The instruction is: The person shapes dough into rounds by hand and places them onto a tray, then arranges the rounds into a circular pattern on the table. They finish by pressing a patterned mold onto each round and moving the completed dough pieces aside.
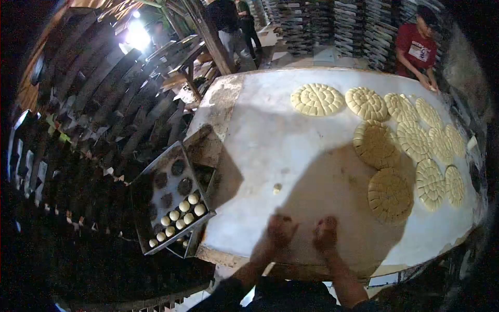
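Near the front edge of the white table (249, 140), my left hand (282, 230) is low over the surface with its fingers curled in and its thumb toward the right. Beside it, my right hand (326, 234) is also curled, a short gap away. Both are in my shadow, and whatever may be under or inside them is hidden. A small piece of dough (277, 189) lies just beyond my left hand. To the right, a scored round of dough (390, 195) lies nearest my right hand.
Several more cut dough rounds (318, 100) cover the table's far and right parts. At the left edge, a tilted metal tray (150, 179) holds rows of dough balls (180, 224). A person in a red shirt (416, 47) works at the far right corner. Stacked dark trays (348, 31) stand behind.
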Demonstrator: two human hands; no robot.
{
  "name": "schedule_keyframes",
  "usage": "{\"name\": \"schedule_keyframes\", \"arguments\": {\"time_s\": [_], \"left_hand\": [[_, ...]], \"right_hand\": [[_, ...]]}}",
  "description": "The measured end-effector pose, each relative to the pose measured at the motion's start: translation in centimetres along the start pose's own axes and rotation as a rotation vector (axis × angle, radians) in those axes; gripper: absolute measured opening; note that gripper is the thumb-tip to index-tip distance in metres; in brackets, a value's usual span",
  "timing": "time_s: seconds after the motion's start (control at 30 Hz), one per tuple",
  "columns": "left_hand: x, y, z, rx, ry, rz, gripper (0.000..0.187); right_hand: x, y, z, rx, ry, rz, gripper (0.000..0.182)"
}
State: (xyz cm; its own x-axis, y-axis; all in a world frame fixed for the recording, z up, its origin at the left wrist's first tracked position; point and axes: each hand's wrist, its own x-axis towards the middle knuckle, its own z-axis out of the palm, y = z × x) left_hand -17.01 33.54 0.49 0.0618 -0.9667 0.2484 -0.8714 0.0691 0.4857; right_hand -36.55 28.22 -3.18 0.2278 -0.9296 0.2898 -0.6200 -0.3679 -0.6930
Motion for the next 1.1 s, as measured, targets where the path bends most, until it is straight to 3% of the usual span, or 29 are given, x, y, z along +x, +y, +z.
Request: {"name": "schedule_keyframes", "arguments": {"time_s": [0.07,0.13,0.17,0.2,0.23,0.27,0.33,0.4,0.47,0.53,0.6,0.67,0.73,0.8,0.83,0.9,0.93,1.03,1.1], "left_hand": [[-4.3,1.1,0.8,0.030,-0.177,0.138,0.032],[-8.6,-1.0,0.0,0.119,-0.342,0.247,0.031],[-9.7,-3.1,-0.9,0.234,-0.461,0.257,0.030],[-9.6,-5.5,-2.0,0.366,-0.630,0.181,0.030],[-8.0,-7.0,-2.8,0.423,-0.822,-0.034,0.031],[-8.0,-11.3,-2.1,0.523,-0.185,0.321,0.029],[-2.5,-10.9,-1.8,0.324,-0.083,0.062,0.028],[1.7,-11.0,0.9,0.095,0.058,-0.151,0.027],[1.2,-8.0,2.8,0.043,-0.064,-0.284,0.030],[0.2,-3.0,-0.9,-0.046,-0.229,-0.180,0.034],[-4.8,-3.7,-2.2,0.105,-0.200,0.182,0.034],[-6.9,-8.9,-4.1,1.027,-0.165,0.362,0.030],[-6.7,-10.2,-5.7,1.175,-0.053,0.286,0.026],[-1.6,-11.5,-6.6,0.539,0.099,-0.040,0.021],[0.7,-11.7,-6.4,0.212,0.153,-0.213,0.018],[3.2,-11.2,-3.7,0.127,0.238,-0.118,0.013],[1.8,-10.7,-2.2,0.098,0.181,-0.050,0.012],[-1.5,-9.8,-0.7,0.012,0.135,0.126,0.010],[-5.6,-10.2,-1.3,-0.053,0.159,0.161,0.009]], "right_hand": [[-3.6,-0.4,-0.1,-0.081,-0.230,-0.196,0.019],[-5.8,1.5,-3.5,-0.135,-0.311,-0.535,0.020],[-6.0,3.8,-4.4,-0.346,-0.396,-0.569,0.022],[-6.2,7.2,-5.2,-0.558,-0.485,-0.599,0.023],[-5.1,10.5,-4.8,-0.524,-0.503,-0.524,0.024],[-4.1,13.8,-4.5,-0.491,-0.517,-0.448,0.026],[3.4,10.7,-4.5,-0.237,-0.383,-0.196,0.030],[6.2,6.0,-3.2,-0.264,-0.311,-0.134,0.033],[5.6,4.9,-0.9,-0.271,-0.332,-0.174,0.035],[3.2,3.7,-1.7,-0.270,-0.402,-0.247,0.036],[1.6,4.5,-3.0,-0.321,-0.483,-0.325,0.037],[1.8,8.9,-4.8,-0.369,-0.536,-0.300,0.038],[5.4,10.0,-5.6,-0.310,-0.501,-0.102,0.039],[7.5,12.0,-1.6,-0.548,-0.033,-0.217,0.036],[10.0,8.0,-1.6,-0.411,-0.090,-0.078,0.034],[10.9,4.8,1.4,-0.380,0.073,0.061,0.029],[11.0,3.1,2.0,-0.360,0.023,0.201,0.028],[7.9,2.5,5.0,-0.484,0.165,0.035,0.024],[7.3,0.0,3.9,-0.382,0.049,0.152,0.022]]}}
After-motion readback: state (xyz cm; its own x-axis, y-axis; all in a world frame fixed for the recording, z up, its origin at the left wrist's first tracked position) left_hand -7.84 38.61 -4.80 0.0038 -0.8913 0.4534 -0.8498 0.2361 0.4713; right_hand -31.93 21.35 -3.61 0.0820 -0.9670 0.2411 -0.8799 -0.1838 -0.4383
